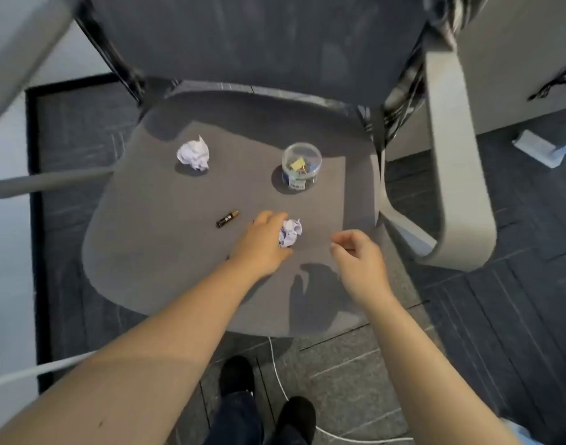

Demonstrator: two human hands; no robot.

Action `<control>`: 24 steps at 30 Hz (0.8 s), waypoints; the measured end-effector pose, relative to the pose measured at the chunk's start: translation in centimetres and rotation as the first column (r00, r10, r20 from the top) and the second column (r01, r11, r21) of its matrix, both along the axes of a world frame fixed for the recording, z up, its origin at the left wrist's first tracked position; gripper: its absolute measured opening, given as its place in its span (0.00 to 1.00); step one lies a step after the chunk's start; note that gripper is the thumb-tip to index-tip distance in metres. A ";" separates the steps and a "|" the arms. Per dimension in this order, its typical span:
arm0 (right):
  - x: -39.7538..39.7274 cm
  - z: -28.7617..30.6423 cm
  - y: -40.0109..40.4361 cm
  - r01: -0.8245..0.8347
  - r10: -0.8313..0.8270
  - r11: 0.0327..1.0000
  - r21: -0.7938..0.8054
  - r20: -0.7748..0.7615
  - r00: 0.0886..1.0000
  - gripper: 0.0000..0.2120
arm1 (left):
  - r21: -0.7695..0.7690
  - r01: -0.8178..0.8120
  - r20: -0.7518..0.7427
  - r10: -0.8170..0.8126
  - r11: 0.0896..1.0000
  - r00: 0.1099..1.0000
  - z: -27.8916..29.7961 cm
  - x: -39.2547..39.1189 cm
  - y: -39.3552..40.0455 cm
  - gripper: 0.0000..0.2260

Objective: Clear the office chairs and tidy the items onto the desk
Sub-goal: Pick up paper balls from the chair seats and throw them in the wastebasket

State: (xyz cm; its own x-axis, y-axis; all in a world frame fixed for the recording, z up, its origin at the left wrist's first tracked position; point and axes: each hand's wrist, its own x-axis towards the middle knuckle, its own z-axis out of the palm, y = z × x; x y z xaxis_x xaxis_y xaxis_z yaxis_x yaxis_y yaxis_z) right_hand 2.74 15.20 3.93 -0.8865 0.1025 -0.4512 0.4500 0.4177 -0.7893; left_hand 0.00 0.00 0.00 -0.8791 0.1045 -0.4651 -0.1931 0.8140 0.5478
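Paper ball (pixel 289 233) near seat (pixel 166 258) front edge — left hand (pixel 262 244) closing round it, not yet lifted; pinch fully before raising. Right hand (pixel 358 261) half-curled, empty.

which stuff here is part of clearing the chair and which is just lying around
Job: near paper ball at the left hand; far paper ball; battery; clip tub; all on the chair seat. Right hand is empty.

Lying about: white cable on the floor; pale object on the floor at right.
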 end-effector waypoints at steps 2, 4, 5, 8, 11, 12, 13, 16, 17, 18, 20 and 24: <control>-0.4 -2.0 0.2 0.024 -0.025 1.000 -0.018 -0.017 1.000 0.04 | -0.030 0.008 -0.034 -0.009 1.000 0.999 -1.9 -0.6 0.3 0.30; -0.3 -3.3 0.5 0.027 -0.027 0.999 -0.021 -0.004 1.000 0.04 | -0.069 0.013 -0.031 -0.015 0.998 0.999 -2.9 -0.9 0.5 0.29; -0.2 -3.7 0.5 0.019 -0.019 1.000 -0.013 0.001 1.000 0.04 | -0.075 0.008 -0.039 -0.011 0.997 0.999 -3.2 -1.2 0.6 0.27; -0.4 -3.9 0.8 0.010 -0.010 1.000 0.000 -0.001 1.000 0.04 | -0.019 -0.106 -0.109 0.103 0.994 0.989 -2.6 -1.6 0.6 0.23; -0.8 -2.6 0.2 0.015 -0.015 1.000 -0.006 0.003 1.000 0.04 | 0.063 -0.278 -0.156 0.285 0.959 0.946 -0.3 -1.8 -0.9 0.20; -1.1 -1.9 -0.2 0.015 -0.015 1.000 -0.014 0.002 1.000 0.05 | 0.086 -0.322 -0.167 0.332 0.943 0.928 0.7 -1.8 -1.5 0.20; -1.4 -1.2 -0.8 0.009 -0.009 1.000 -0.025 0.008 1.000 0.05 | 0.109 -0.361 -0.165 0.375 0.926 0.912 1.6 -1.8 -2.3 0.20; -2.6 0.8 -2.9 -0.027 0.028 0.997 -0.066 0.015 0.999 0.06 | 0.181 -0.462 -0.158 0.489 0.868 0.858 4.6 -1.6 -5.1 0.17; -3.1 1.5 -3.8 -0.048 0.049 0.996 -0.068 0.009 0.999 0.05 | 0.202 -0.491 -0.160 0.523 0.847 0.837 5.5 -1.5 -6.1 0.16; -3.5 2.0 -4.7 -0.070 0.070 0.995 -0.070 0.001 0.998 0.05 | 0.217 -0.516 -0.163 0.552 0.829 0.818 6.3 -1.3 -7.2 0.15; -4.3 2.9 -6.9 -0.103 0.102 0.992 -0.078 -0.012 0.995 0.05 | 0.213 -0.565 -0.166 0.600 0.797 0.783 7.5 -1.2 -9.6 0.14; -6.4 3.0 -11.9 -0.168 0.167 0.985 -0.032 -0.032 0.985 0.09 | 0.212 -0.645 -0.087 0.672 0.734 0.736 7.1 -2.3 -14.8 0.11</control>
State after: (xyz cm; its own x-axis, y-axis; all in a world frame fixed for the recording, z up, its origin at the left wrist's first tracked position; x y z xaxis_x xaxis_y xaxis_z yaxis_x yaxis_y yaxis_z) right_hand -3.69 3.26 6.88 -0.9027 -0.0635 -0.4255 0.3525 0.4577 -0.8162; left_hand -2.29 -14.78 7.06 -0.8100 -0.4678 -0.3537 -0.5542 0.4134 0.7225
